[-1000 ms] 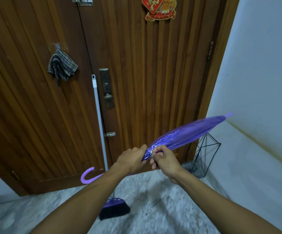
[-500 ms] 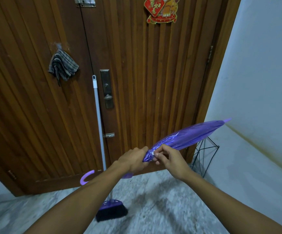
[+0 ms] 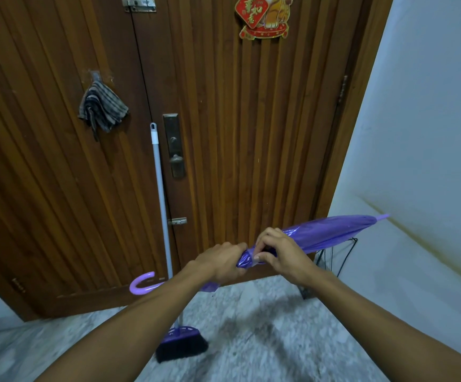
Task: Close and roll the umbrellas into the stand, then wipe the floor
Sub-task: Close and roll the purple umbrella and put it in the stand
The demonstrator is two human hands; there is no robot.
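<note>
A closed purple umbrella (image 3: 331,231) lies almost level in front of me, tip towards the right wall, its curved handle (image 3: 140,283) sticking out left of my forearm. My left hand (image 3: 219,261) grips the gathered canopy near its lower end. Just to the right, my right hand (image 3: 280,253) pinches the folds of the canopy with its fingertips. A black wire umbrella stand (image 3: 334,257) sits on the floor in the corner by the door, partly hidden behind the umbrella and my right hand.
A wooden door (image 3: 224,133) fills the view ahead. A broom (image 3: 166,244) with a purple head leans against it, bristles on the speckled floor (image 3: 251,340). A striped cloth (image 3: 101,108) hangs from a hook on the door. A white wall (image 3: 416,133) stands on the right.
The umbrella's tip has dropped a little, so it lies closer to level. My right hand's fingers have shifted along the canopy folds. Both hands stay on the umbrella.
</note>
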